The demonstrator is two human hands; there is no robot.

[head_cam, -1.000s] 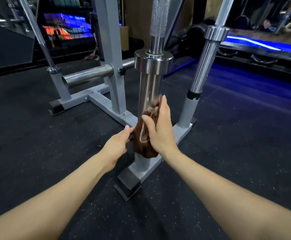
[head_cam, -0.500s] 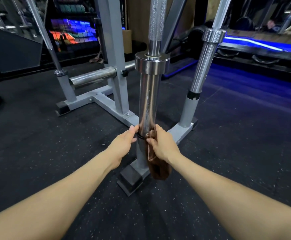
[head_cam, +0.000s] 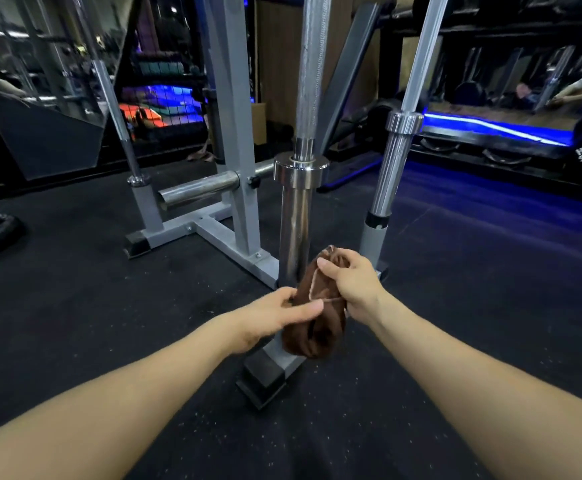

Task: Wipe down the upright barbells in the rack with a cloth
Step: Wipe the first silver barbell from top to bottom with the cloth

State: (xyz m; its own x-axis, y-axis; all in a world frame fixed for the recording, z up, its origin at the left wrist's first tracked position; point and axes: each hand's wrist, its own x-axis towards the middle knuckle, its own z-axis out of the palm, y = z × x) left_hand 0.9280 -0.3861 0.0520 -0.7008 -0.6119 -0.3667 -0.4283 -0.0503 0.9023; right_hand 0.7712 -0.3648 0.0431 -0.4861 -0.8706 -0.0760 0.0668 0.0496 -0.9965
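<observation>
Gripping the brown cloth [head_cam: 317, 320], both hands [head_cam: 350, 282] beside the vertical barbell [head_cam: 296, 233]

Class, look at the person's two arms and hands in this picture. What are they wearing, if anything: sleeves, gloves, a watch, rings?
Both forearms are bare from the bottom edge of the picture to the wrists, so no sleeves show. The left hand and the right hand wear no gloves. No watch, band or bracelet shows at either wrist, and no ring shows on the fingers in view.
</observation>
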